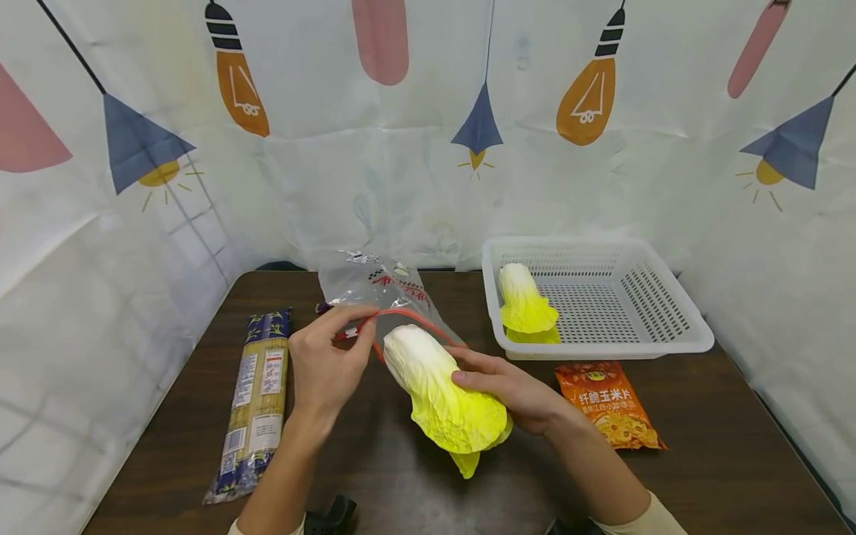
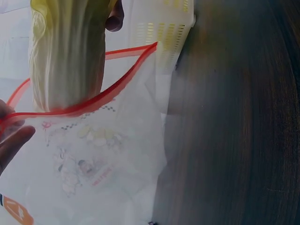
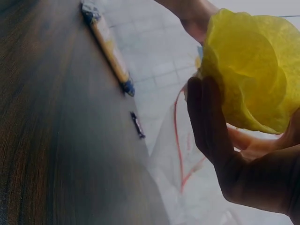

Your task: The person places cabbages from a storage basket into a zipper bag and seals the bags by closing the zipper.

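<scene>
My left hand [image 1: 331,364] pinches the red zip edge of a clear plastic zip bag [image 1: 394,286] between thumb and fingers. The bag's mouth gapes toward me. In my right hand [image 1: 508,390] I grip a yellow-and-white napa cabbage [image 1: 451,397], fingers along one side and thumb on top. Its white base points at the bag; its leafy end hangs toward me. The left wrist view has the cabbage [image 2: 70,56] base at the red rim of the bag [image 2: 117,154]. Leaf tips of the cabbage [image 3: 248,70] fill the right wrist view's upper right.
A white perforated basket [image 1: 602,349] stands at the back right, with another napa cabbage [image 1: 524,301] inside its left end. An orange snack packet [image 1: 610,405] lies before the basket. To the left is a long pack of noodles [image 1: 261,397]. A small dark-wrapped item [image 3: 137,125] lies near the bag.
</scene>
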Action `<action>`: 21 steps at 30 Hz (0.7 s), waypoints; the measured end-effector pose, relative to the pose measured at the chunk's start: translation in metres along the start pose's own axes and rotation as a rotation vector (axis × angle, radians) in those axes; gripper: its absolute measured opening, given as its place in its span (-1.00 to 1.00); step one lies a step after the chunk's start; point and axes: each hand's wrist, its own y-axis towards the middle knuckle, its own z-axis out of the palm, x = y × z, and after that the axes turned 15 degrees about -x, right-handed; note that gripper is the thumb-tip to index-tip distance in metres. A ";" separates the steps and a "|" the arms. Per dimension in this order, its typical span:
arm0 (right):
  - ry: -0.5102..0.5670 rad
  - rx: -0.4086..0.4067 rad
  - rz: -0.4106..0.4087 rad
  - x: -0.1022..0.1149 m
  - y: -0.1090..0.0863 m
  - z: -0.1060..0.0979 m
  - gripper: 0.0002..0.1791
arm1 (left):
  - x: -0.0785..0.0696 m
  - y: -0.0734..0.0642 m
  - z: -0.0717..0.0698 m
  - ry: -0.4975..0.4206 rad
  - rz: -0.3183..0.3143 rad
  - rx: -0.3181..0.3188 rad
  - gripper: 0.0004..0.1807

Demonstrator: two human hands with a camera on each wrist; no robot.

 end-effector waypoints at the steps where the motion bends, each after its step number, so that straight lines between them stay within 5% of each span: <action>1: -0.013 0.004 -0.005 0.000 0.000 0.000 -0.28 | 0.000 0.000 0.000 0.000 -0.001 0.003 -0.81; 14: 0.056 -0.103 0.032 -0.004 0.001 -0.001 -0.19 | -0.006 0.001 -0.005 -0.012 0.047 0.060 -0.78; 21: 0.164 -0.090 0.050 -0.007 0.005 -0.003 -0.20 | -0.008 0.002 -0.005 -0.056 0.050 0.102 -0.80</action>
